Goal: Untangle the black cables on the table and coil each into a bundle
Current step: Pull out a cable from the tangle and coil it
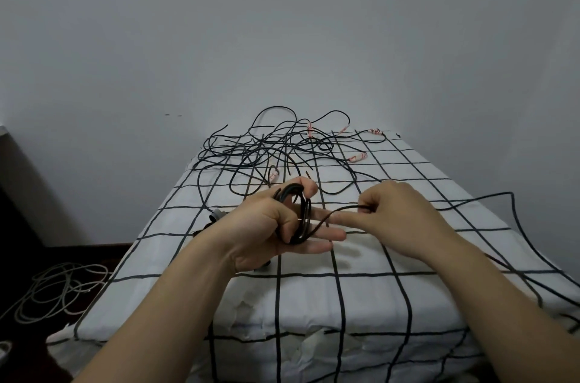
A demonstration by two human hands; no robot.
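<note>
Head view. The left hand (276,222) is raised over the near half of the table (455,244), palm turned inward. It grips a coil (302,216) of black cable. Several loops hang around the hand, and the thumb bends over the top of them and pins them against the fingers. Its lower 2 fingers lie straight and point right, with the bottom of the loops resting across them.

The right hand (401,219) is level with the left and just beside it. Its fingers are curled, and the thumb and fingertips pinch the strand (342,210) that leaves the bottom of the coil. 1 finger of this hand reaches out toward the left hand's fingers; I cannot tell whether they touch. Past the pinch, the same cable runs right across the table, rises to a bend near the right edge and falls over the side.

The tangle of black cables (270,148) lies at the far end of the table, well apart from both hands. Its strands cross one another and a few loops stand up against the wall (282,37). Several white tags (357,158) with red marks sit on these cables.

A white cloth (314,298) with a black grid covers the table. On the floor (25,260) to the left lies a loose heap of grey cable (59,288).
</note>
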